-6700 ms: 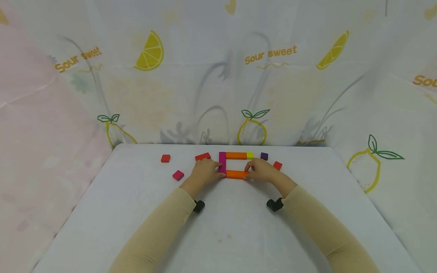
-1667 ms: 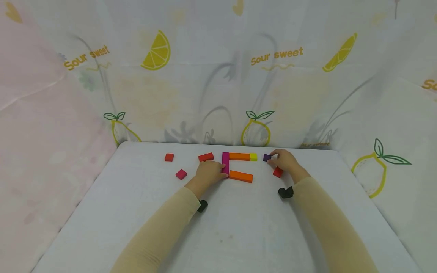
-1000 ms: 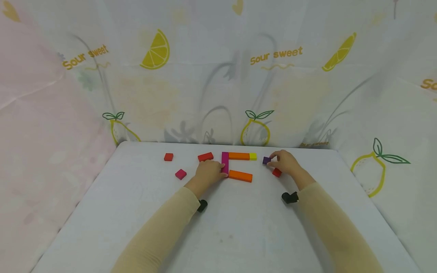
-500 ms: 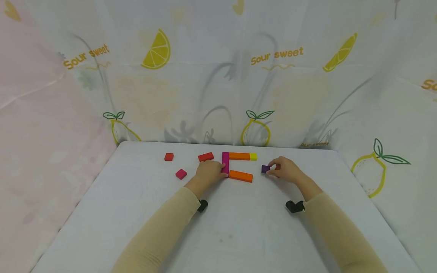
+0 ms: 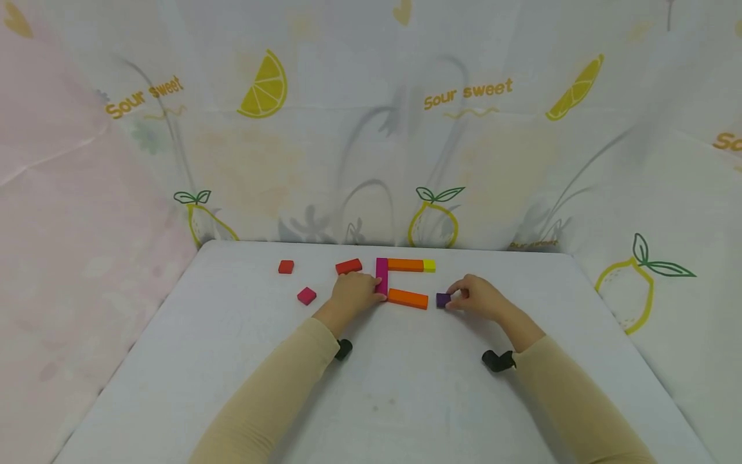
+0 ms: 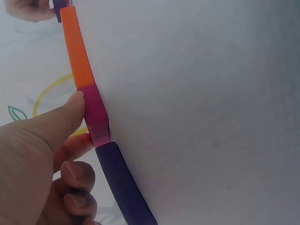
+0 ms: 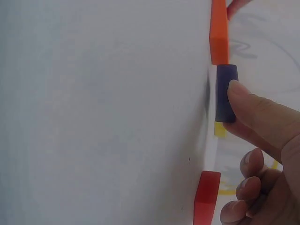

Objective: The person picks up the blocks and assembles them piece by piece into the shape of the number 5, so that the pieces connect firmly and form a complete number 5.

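My right hand (image 5: 482,298) pinches a small dark purple block (image 5: 443,301) between thumb and forefinger. That block is just right of the free end of the near orange block (image 5: 408,298). My left hand (image 5: 355,293) grips the near end of a long magenta block (image 5: 381,274) with thumb and forefinger. Both orange blocks reach right from the magenta one, the near one slightly slanted. A yellow block (image 5: 429,265) caps the far orange block (image 5: 406,265). In the left wrist view, a long dark purple block (image 6: 124,185) lies by my left fingers; the head view hides it.
Left of the arrangement on the white table (image 5: 371,412) lie an orange-red block (image 5: 286,267), a pink-red block (image 5: 306,296) and a longer red block (image 5: 348,265). Another red block (image 7: 206,197) shows in the right wrist view, covered by my right hand from above.
My right hand left the near orange block, took hold of the small dark purple block and brought it nearer and left, beside that orange block's end. My left hand stays on the magenta block.
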{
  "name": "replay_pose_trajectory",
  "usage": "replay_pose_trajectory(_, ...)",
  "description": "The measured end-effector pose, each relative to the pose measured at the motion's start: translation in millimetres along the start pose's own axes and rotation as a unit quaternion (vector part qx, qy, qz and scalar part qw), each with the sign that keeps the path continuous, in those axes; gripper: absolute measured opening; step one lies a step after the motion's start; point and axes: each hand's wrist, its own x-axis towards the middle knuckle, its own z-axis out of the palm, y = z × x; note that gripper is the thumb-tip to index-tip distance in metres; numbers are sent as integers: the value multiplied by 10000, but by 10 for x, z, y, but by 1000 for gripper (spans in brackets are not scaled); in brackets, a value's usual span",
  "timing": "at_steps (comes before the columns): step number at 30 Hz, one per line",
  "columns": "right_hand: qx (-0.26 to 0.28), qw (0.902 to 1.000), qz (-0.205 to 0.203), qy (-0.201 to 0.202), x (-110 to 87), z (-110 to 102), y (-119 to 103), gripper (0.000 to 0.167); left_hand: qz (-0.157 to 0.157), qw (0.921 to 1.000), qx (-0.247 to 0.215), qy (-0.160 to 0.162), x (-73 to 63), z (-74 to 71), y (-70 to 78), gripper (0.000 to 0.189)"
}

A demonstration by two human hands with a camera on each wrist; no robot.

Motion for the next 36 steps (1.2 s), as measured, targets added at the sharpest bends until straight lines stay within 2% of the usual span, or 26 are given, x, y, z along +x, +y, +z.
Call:
replay_pose_trajectory(10,-143,9998,-10,-109,21,52,-38,28,19,10000,-30,40,-10,-17,3,53)
replay_pose_trajectory(23,14,9985,360,-414,75,76,-141,29,32,10000,-14,35,-11,-7,-6,53)
replay_pose_trajectory(36,-54,9980,416,-472,95,88,-158,31,20,10000,-78,3,-10,0,-5,53)
